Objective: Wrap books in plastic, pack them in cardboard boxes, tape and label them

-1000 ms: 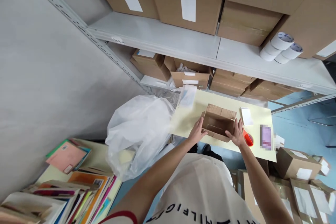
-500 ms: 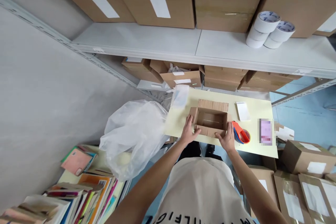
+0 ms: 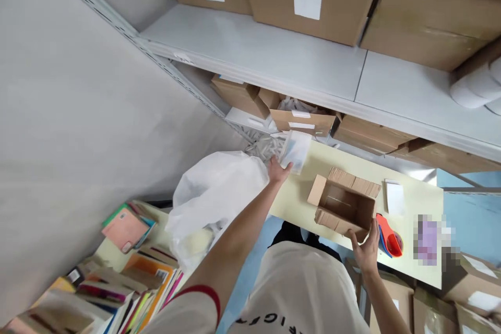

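An open cardboard box (image 3: 344,203) stands on the pale yellow table (image 3: 418,266), its flaps folded outward. My right hand (image 3: 366,250) holds its near right corner, thumb on the front and fingers along the right side. My left hand (image 3: 278,171) is off the box, at the table's left edge, fingers and thumb apart. It is beside a translucent plastic packet (image 3: 298,148) with something bluish inside; whether the thumb touches it I cannot tell. Right of the box lies a red and blue tape dispenser (image 3: 389,237).
A large white plastic bag (image 3: 219,182) bulges left of the table. A white pad (image 3: 394,197) and a blurred purple item (image 3: 427,240) lie on the right. Shelving (image 3: 297,65) with cartons stands behind; books (image 3: 133,287) fill the lower left.
My left hand has let go of the box's left end and reached left and away to the plastic packet. My right hand stays on the box. The view has swung left.
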### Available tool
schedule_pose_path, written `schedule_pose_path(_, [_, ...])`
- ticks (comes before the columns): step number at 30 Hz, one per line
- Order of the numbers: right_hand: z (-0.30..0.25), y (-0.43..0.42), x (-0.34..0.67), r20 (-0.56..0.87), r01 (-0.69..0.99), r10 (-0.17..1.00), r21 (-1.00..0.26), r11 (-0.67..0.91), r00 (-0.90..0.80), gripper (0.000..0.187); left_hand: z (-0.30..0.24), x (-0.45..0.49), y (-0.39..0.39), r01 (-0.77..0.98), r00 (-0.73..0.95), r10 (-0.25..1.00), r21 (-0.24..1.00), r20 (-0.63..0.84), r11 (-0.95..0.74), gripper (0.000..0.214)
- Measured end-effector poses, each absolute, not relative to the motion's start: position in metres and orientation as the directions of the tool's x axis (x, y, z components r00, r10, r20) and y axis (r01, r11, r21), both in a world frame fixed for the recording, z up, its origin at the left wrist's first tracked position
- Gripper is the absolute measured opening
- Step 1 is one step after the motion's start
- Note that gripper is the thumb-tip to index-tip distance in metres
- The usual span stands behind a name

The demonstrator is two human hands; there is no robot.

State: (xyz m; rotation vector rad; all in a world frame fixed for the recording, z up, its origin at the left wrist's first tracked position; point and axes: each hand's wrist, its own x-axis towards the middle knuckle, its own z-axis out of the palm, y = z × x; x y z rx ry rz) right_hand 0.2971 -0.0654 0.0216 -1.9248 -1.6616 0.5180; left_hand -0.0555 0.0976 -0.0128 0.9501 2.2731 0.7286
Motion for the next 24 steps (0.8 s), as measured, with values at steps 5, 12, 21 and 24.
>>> schedule_pose_path(5, [0.036, -0.066, 0.281, -0.016, 0.778, 0.972, -0.597, -0.196, 0.232, 0.093, -0.044, -0.072, 0.142, 0.44, -0.518, 0.731, 0.594, -0.444, 0.673, 0.082])
schedule_pose_path(12, [0.04, -0.063, 0.27, -0.004, 0.79, 0.965, -0.574, -0.217, 0.262, 0.09, -0.062, -0.054, 0.136, 0.531, -0.438, 0.817, 0.626, -0.375, 0.571, 0.052])
schedule_pose_path(21, [0.029, -0.06, 0.279, 0.019, 0.778, 0.981, -0.612, -0.143, 0.195, 0.09, -0.028, -0.049, 0.131, 0.536, -0.426, 0.865, 0.695, -0.267, 0.479, 0.034])
schedule_pose_path(24, [0.026, -0.056, 0.285, 0.045, 0.773, 0.989, -0.629, -0.08, 0.139, 0.089, 0.004, -0.068, 0.122, 0.539, -0.39, 0.901, 0.747, -0.188, 0.389, 0.031])
